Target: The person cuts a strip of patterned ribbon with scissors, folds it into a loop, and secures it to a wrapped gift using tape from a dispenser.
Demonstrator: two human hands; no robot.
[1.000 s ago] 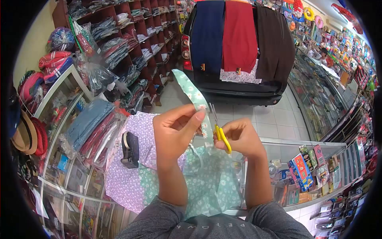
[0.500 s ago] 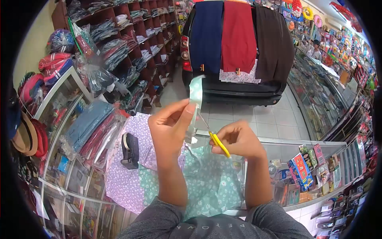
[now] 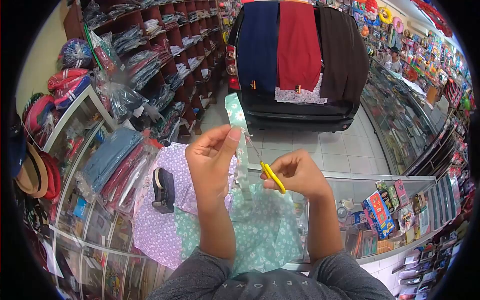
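Swung leftward since half a second ago, the top of the green floral strip (image 3: 236, 112) now leans toward the left of the frame with its daisy pattern turned more to view, and the yellow scissors (image 3: 272, 178) have slipped slightly left and down, while both hands have hardly changed place. At the centre of the frame, the left hand (image 3: 212, 156) has the strip pinched between thumb and forefinger, those two fingers brought together on it with no gap beyond its thickness; the others are loosely bent behind. Above the pinch the strip rises toward the upper centre; below, it hangs toward the green floral sheet (image 3: 270, 230) at the lower centre. Just right of centre, the right hand (image 3: 302, 175) has its fingers curled around the scissors' handles, thumb and fingers close together. The blades point up and left, their tips at the strip's right edge, just beside the left thumb; whether they are parted is too small to tell. The green sheet lies on the glass desk (image 3: 390, 178), beside a purple floral sheet (image 3: 155, 232) at the lower left, on which a black tape dispenser (image 3: 163, 190) rests, left of the left wrist.
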